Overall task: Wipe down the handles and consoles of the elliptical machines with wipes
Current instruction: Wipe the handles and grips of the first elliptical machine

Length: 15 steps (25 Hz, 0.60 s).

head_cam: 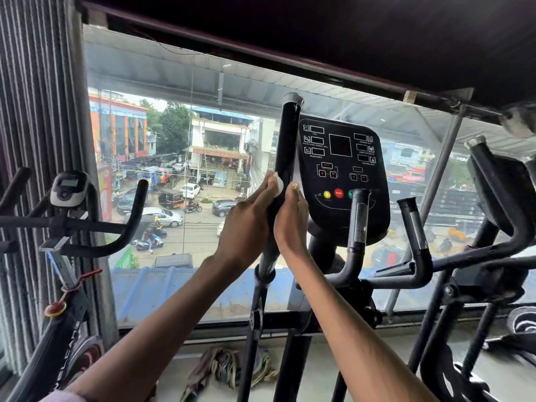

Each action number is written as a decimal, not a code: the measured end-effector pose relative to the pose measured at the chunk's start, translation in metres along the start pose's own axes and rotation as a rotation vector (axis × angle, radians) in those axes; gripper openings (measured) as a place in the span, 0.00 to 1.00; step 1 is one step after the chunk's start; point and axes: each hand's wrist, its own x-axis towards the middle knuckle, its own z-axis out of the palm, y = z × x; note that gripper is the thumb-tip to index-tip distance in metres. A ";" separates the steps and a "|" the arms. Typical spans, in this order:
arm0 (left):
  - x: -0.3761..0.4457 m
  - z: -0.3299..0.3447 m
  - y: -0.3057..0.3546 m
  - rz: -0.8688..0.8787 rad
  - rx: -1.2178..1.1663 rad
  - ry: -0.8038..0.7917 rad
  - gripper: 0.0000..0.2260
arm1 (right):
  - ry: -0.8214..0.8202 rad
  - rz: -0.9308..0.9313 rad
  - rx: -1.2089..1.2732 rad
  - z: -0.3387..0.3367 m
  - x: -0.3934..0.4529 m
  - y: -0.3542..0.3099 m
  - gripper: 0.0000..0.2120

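The elliptical's tall black left handle (pixel 287 140) rises in the middle of the view, its chrome cap at the top. My left hand (pixel 246 224) presses a small white wipe (pixel 279 184) against the handle's left side. From the other side, my right hand (pixel 291 221) lies flat on the same handle, fingers straight. Just right of the handle sits the black console (pixel 343 175) with yellow, red and green buttons. Two short grey fixed grips (pixel 359 224) stand below the console.
An exercise bike with a small display (pixel 69 188) and curved handlebars (pixel 127 224) stands at the left by a striped curtain. Another machine's frame (pixel 499 198) fills the right. A big window lies straight ahead, with crumpled cloths (pixel 229 369) on the floor below it.
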 end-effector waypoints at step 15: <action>0.066 -0.007 -0.048 -0.901 -0.878 -0.006 0.05 | 0.030 -0.088 -0.082 0.000 -0.003 -0.006 0.21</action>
